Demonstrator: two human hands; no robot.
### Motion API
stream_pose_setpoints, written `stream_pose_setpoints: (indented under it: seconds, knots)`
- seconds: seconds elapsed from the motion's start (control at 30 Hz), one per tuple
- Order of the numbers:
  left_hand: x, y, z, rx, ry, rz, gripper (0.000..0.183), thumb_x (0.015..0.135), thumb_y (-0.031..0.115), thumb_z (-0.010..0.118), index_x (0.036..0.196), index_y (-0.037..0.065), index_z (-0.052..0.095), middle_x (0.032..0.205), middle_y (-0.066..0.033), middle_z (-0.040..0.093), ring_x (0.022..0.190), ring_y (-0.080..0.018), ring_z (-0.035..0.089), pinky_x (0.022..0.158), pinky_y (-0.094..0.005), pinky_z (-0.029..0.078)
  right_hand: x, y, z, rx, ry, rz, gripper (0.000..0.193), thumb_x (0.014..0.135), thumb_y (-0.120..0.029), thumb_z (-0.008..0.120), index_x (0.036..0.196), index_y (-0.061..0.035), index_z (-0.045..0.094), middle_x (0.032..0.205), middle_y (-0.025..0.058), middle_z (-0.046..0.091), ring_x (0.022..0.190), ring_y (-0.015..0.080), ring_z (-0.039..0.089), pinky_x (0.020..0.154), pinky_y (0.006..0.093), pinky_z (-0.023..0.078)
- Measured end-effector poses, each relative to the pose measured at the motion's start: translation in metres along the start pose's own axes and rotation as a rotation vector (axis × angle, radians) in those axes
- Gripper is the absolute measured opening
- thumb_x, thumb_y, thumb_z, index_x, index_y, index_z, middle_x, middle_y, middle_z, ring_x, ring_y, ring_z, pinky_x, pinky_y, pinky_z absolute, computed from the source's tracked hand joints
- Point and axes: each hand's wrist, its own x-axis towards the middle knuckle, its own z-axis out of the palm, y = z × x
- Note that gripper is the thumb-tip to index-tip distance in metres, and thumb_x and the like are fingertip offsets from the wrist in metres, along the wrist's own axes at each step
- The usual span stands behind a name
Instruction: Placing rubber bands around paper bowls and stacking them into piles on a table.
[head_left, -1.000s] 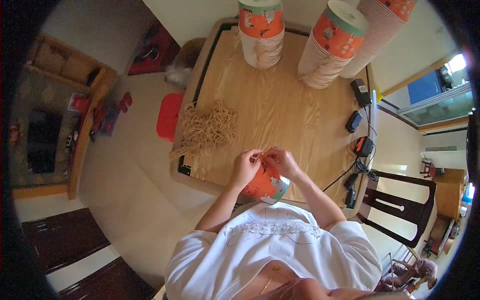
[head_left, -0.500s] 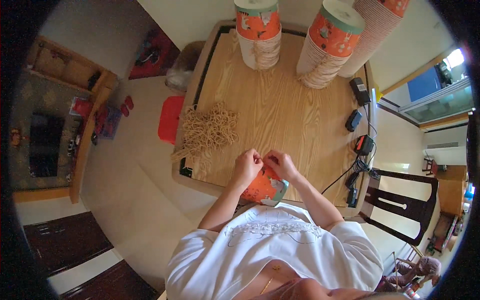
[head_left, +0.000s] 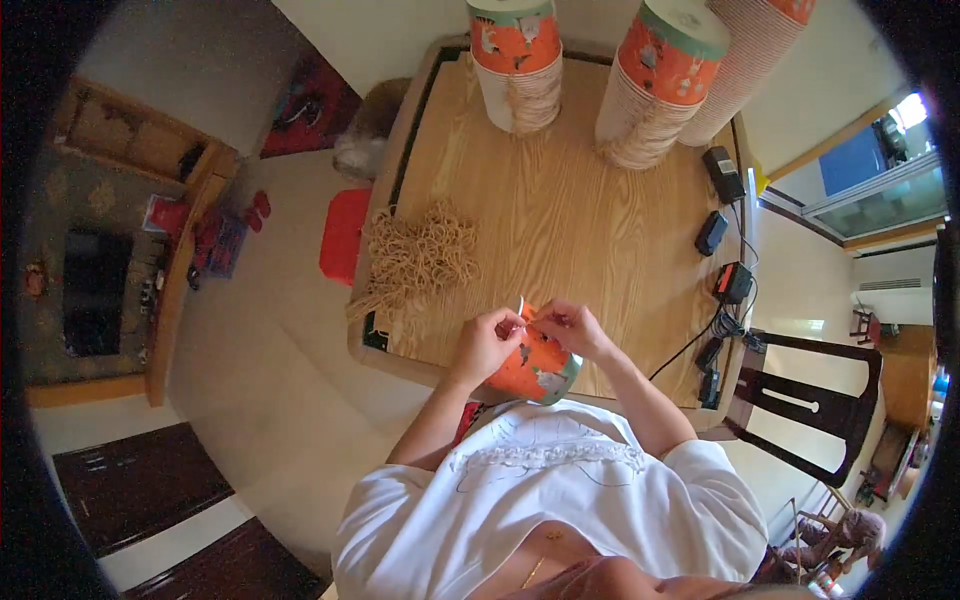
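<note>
An orange printed paper bucket (head_left: 545,372) with a green band lies tilted on its side at the table's near edge, against my white shirt. My left hand (head_left: 490,343) is closed at its rim, thumb and fingers pinched together. Just across from it, my right hand (head_left: 572,328) pinches what looks like a thin tan cord at the rim; the fingertips of both hands almost meet there. Much of the cord is hidden by my fingers. A loose heap of tan twisted cords (head_left: 425,255) lies on the table to the left of my hands.
Stacked paper buckets with cord handles stand at the back: one stack (head_left: 515,75) mid-table, another (head_left: 660,85) to its right, a taller one (head_left: 755,65) behind. Black adapters (head_left: 722,175) and cables line the right edge. A red stool (head_left: 345,237) and dark chair (head_left: 815,405) flank the table.
My fingertips have shifted a little on the bucket's rim, and my right hand has turned slightly outward. The bucket is tipped a bit differently, so more of its rim shows.
</note>
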Motion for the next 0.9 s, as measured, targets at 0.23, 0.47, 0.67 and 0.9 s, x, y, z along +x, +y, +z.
stream_pose_setpoints:
  seconds: [0.23, 0.47, 0.67, 0.9]
  knots:
    - [-0.008, 0.003, 0.013, 0.035, 0.161, 0.057, 0.01, 0.07, 0.002, 0.061, 0.076, 0.004, 0.054, 0.069, -0.0072, 0.058, 0.061, -0.0168, 0.058, 0.056, -0.0287, 0.046, -0.007, -0.011, 0.0, -0.088, -0.022, -0.044, 0.007, 0.079, -0.008, 0.064, 0.083, -0.002, 0.062, 0.076, 0.0029, 0.058, 0.069, 0.0113, 0.055, 0.059, 0.0258, 0.046]
    - [-0.011, -0.022, 0.025, -0.134, 0.291, 0.082, 0.018, 0.071, 0.004, 0.063, 0.087, 0.002, 0.054, 0.07, -0.0063, 0.058, 0.064, -0.0166, 0.058, 0.06, -0.028, 0.047, -0.008, 0.006, -0.005, -0.164, -0.044, -0.107, 0.009, 0.076, -0.008, 0.065, 0.083, -0.0029, 0.063, 0.077, 0.0064, 0.057, 0.069, 0.015, 0.056, 0.06, 0.0295, 0.046]
    - [-0.008, -0.044, 0.003, -0.476, -0.125, -0.213, 0.02, 0.082, 0.007, 0.057, 0.101, 0.0, 0.058, 0.086, -0.0014, 0.061, 0.075, -0.0097, 0.056, 0.07, -0.0236, 0.046, -0.015, -0.012, -0.001, -0.359, 0.05, -0.099, 0.007, 0.078, -0.007, 0.062, 0.085, -0.0036, 0.063, 0.079, 0.0065, 0.058, 0.075, 0.0149, 0.057, 0.065, 0.0268, 0.046]
    - [0.004, -0.028, -0.009, -1.002, 0.042, -0.27, 0.015, 0.083, 0.011, 0.056, 0.093, 0.001, 0.06, 0.088, -0.0033, 0.062, 0.079, -0.0104, 0.058, 0.074, -0.0254, 0.048, 0.013, -0.012, -0.039, -0.049, 0.053, -0.186, 0.008, 0.083, -0.006, 0.055, 0.087, -0.0012, 0.06, 0.097, 0.0108, 0.06, 0.098, 0.0185, 0.054, 0.083, 0.0313, 0.045]
